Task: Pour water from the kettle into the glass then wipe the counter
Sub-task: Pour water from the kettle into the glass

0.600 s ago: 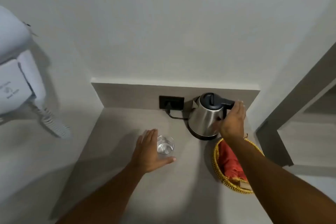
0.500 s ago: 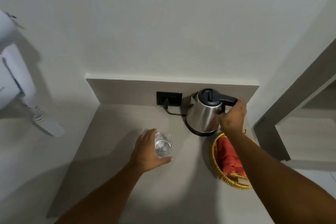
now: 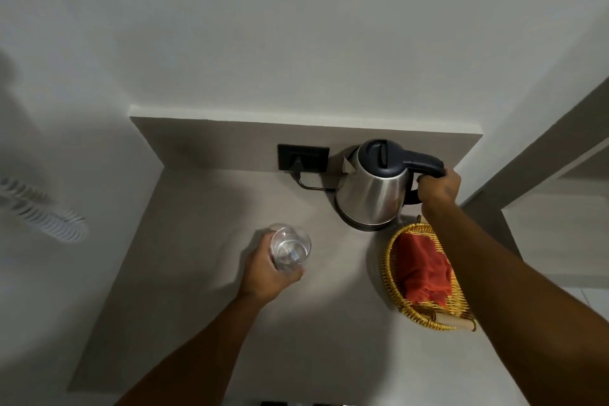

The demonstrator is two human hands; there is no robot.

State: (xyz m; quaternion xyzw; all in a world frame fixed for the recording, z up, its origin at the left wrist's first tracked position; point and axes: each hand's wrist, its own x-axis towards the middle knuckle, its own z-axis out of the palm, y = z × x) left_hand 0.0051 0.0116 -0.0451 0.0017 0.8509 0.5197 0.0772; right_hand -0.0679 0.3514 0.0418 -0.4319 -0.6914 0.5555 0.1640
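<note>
A steel kettle [image 3: 374, 193] with a black lid and handle stands on its base at the back right of the grey counter [image 3: 211, 306]. My right hand [image 3: 438, 189] is closed around the kettle's handle. A clear glass [image 3: 290, 247] sits in the middle of the counter, and my left hand [image 3: 268, 269] wraps its left side. A red cloth [image 3: 423, 265] lies in a yellow wicker basket [image 3: 389, 269] just in front of the kettle, under my right forearm.
A black wall socket [image 3: 303, 157] with the kettle's cord plugged in sits on the backsplash left of the kettle. A white coiled cord [image 3: 46, 212] hangs on the left wall. A wall corner and doorway [image 3: 540, 155] border the counter on the right.
My right hand has closed around the kettle's handle. My left hand has closed onto the glass. The view has shifted, so the white wall device on the left is out of frame.
</note>
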